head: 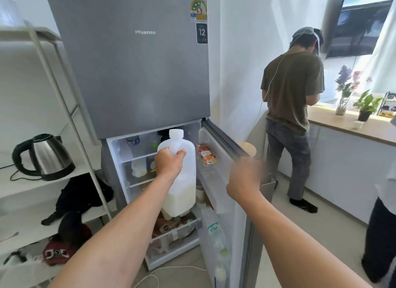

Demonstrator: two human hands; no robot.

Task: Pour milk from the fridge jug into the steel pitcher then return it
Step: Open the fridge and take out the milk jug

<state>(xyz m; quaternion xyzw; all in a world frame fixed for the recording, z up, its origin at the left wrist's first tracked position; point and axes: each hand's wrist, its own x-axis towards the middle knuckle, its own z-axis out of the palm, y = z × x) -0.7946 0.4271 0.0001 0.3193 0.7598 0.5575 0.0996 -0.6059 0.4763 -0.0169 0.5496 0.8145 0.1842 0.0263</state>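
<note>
The left hand (170,162) grips the milk jug (185,180) by the moulded handle high on its shoulder, fingers curled right round it. The jug hangs upright in front of the open lower compartment of the grey Hisense fridge (137,62), clear of the shelves. Its white cap (176,133) is on. Milk fills roughly the bottom third of the translucent plastic body, so it should be moderately light, with the weight sitting low and free to slosh if it is swung. The walls look thin and will likely give if squeezed, and a jug out of the cold may be damp, so the rigid handle is the sound place to hold. For pouring, a second hand under the base would steady it. The right hand (244,176) is smeared by motion blur close to the edge of the open fridge door (214,180). I cannot tell whether its fingers are spread or curled, or whether they touch the door. The steel pitcher is not in view, and this one view does not show whether the jug is coming out or going back in. A steel kettle (46,157) stands on the white shelf unit (49,184) to the left, and another person (293,90) stands at the counter (342,127) on the right, facing away.
</note>
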